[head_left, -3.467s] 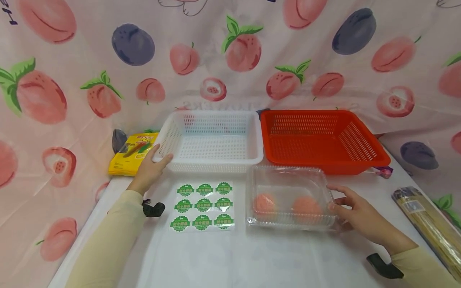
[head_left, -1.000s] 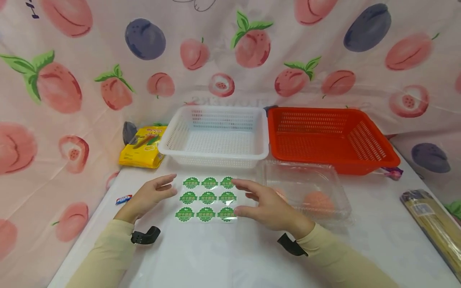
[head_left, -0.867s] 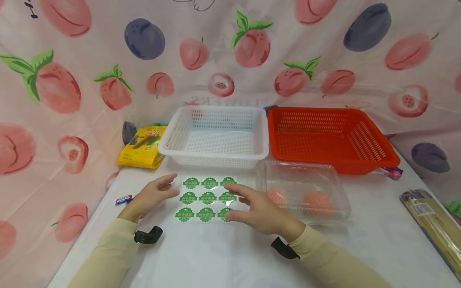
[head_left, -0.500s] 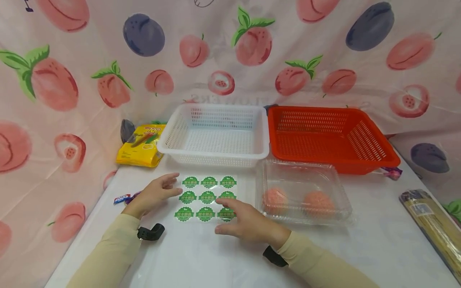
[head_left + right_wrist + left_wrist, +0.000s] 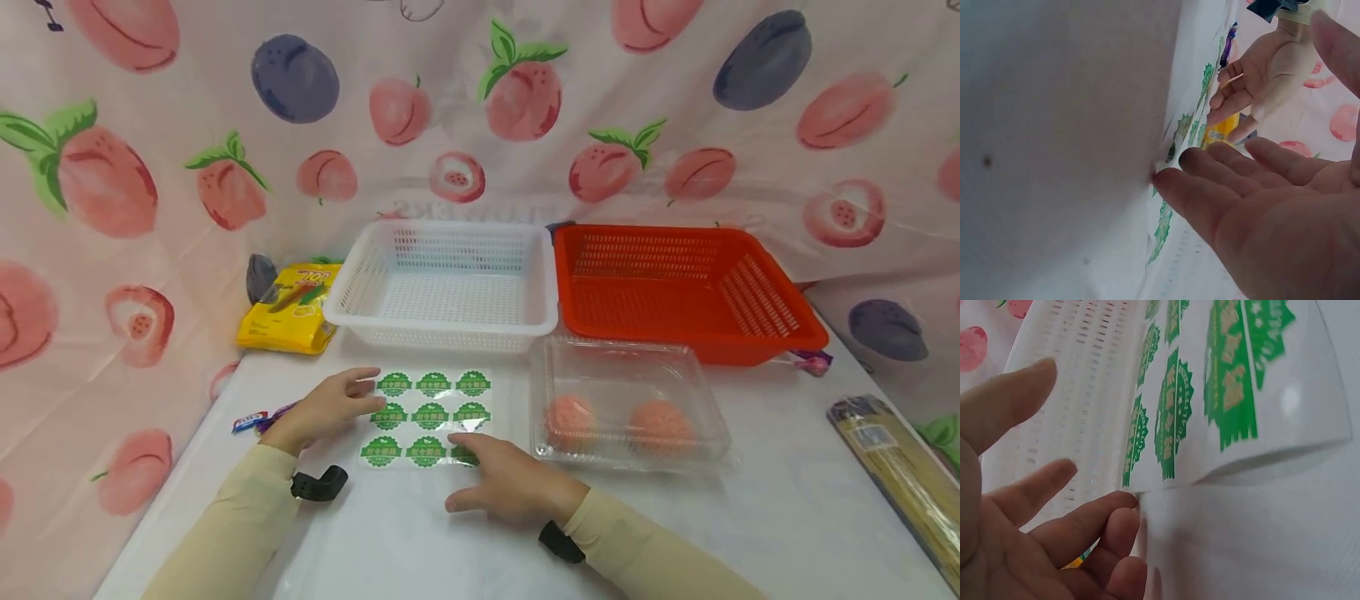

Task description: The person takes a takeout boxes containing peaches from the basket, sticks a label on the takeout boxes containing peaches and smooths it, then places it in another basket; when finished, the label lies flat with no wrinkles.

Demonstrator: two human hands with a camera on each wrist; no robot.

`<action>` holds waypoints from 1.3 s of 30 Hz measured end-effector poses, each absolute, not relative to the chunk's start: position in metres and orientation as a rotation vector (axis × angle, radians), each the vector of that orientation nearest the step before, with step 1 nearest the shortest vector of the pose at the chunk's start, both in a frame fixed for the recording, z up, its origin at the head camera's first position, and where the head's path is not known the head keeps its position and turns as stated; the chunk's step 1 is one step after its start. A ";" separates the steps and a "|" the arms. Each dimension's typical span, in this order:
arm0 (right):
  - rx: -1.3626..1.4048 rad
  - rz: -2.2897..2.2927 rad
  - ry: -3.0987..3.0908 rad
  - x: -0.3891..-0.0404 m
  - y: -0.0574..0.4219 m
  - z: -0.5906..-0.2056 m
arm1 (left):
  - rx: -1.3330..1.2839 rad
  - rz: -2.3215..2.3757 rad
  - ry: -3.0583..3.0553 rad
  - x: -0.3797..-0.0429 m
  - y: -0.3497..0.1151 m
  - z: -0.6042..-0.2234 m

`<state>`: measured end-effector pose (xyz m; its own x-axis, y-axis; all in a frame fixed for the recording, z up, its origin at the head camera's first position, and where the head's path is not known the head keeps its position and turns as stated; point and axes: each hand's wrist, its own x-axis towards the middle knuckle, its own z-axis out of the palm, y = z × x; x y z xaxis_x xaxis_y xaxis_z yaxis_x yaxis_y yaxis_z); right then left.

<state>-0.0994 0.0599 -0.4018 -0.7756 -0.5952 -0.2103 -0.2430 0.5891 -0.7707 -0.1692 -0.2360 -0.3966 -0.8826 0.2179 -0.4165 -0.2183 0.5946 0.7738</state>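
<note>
A sheet of round green stickers (image 5: pixel 430 416) lies on the white table, its near edge slightly lifted in the left wrist view. My left hand (image 5: pixel 327 407) is at the sheet's left edge, fingers loosely bent and thumb apart, holding nothing. In the left wrist view a fingertip (image 5: pixel 1127 500) is at the sheet's edge; whether it touches cannot be told. My right hand (image 5: pixel 510 477) is at the lower right corner, fingers extended over a sticker and thumb spread. To its right stands a clear lidded plastic box (image 5: pixel 630 383) with two round orange-pink things (image 5: pixel 660 427) inside.
Behind the sheet stand a white basket (image 5: pixel 450 300) and a red basket (image 5: pixel 660 304). A yellow packet (image 5: pixel 292 308) is at the back left, small wrapped candies (image 5: pixel 251 421) beside my left wrist. A long bundle of thin sticks (image 5: pixel 885 467) lies at the right.
My left hand has left the white basket and my right hand the clear box. Both have come to the sticker sheet; lately the right moved left and nearer, the left slightly right.
</note>
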 end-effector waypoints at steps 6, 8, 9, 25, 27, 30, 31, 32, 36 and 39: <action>-0.669 -1.051 2.370 -0.099 0.062 -0.405 | -0.023 1.356 2.359 -0.171 -0.235 -0.402; -0.669 -1.050 2.372 -0.099 0.062 -0.406 | -0.021 1.406 2.357 -0.172 -0.234 -0.403; -0.667 -1.049 2.372 -0.100 0.062 -0.406 | -0.020 1.421 2.354 -0.172 -0.233 -0.404; -0.765 -1.058 2.373 -0.095 0.066 -0.388 | 0.061 1.425 2.363 -0.168 -0.221 -0.397; -0.831 -1.074 2.398 -0.092 0.068 -0.379 | 0.092 1.455 2.364 -0.165 -0.222 -0.390; -0.912 -1.101 2.464 -0.089 0.073 -0.363 | 0.139 1.501 2.370 -0.161 -0.222 -0.380; -0.940 -1.116 2.493 -0.089 0.075 -0.359 | 0.145 1.526 2.365 -0.160 -0.222 -0.377; -0.954 -1.125 2.529 -0.089 0.077 -0.354 | 0.149 1.550 2.354 -0.159 -0.222 -0.374; -0.976 -1.176 2.690 -0.093 0.087 -0.339 | 0.165 1.621 2.323 -0.153 -0.219 -0.364; -0.986 -1.190 2.819 -0.097 0.099 -0.330 | 0.194 1.638 2.321 -0.147 -0.215 -0.356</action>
<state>-0.0966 0.0985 -0.3299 -0.8096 -0.5098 0.2910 -0.5641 0.5384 -0.6260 -0.1472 -0.2150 -0.3563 -0.9480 0.2756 -0.1595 -0.0578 0.3435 0.9374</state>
